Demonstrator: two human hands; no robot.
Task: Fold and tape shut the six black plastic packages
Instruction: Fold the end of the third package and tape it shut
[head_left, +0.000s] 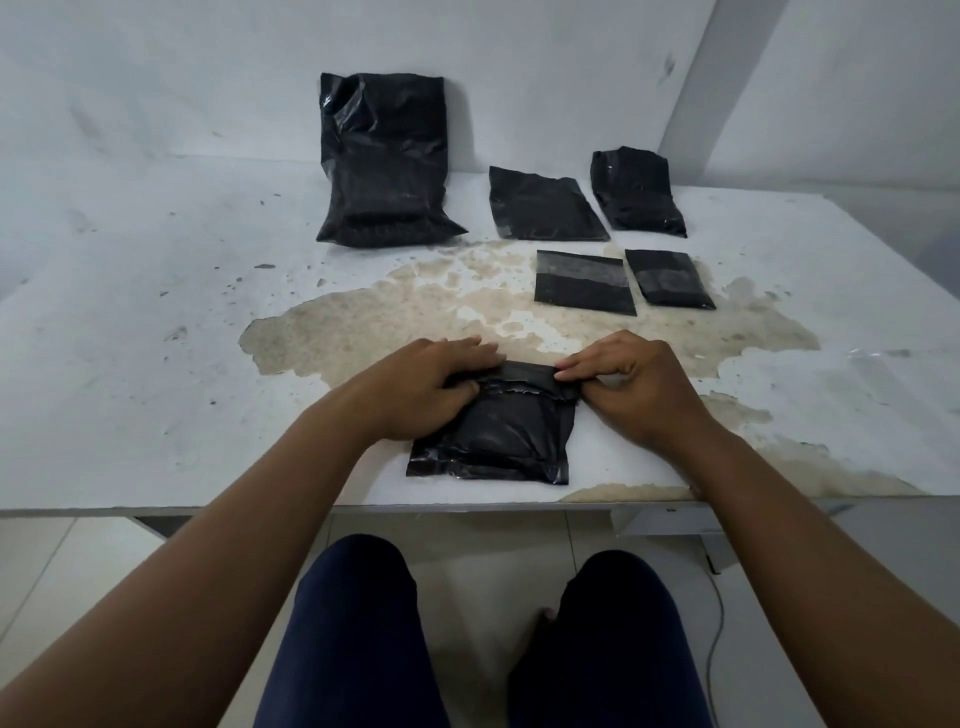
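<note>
A small black plastic package (498, 436) lies near the table's front edge, its top flap folded toward me. My left hand (421, 387) pinches the flap's left end, fingers over the far side and thumb on the near side. My right hand (623, 384) pinches the flap's right end the same way. Several other black packages sit farther back: a large one (387, 166) leaning against the wall, a flat one (545, 210), a lumpy one (636, 192), and two small ones with tape across them (584, 283) (667, 278).
The white table (156, 312) has a big worn beige patch in its middle and right part. A wall rises right behind it. My knees are below the front edge, and a thin cable (719, 618) runs down to the floor at the right.
</note>
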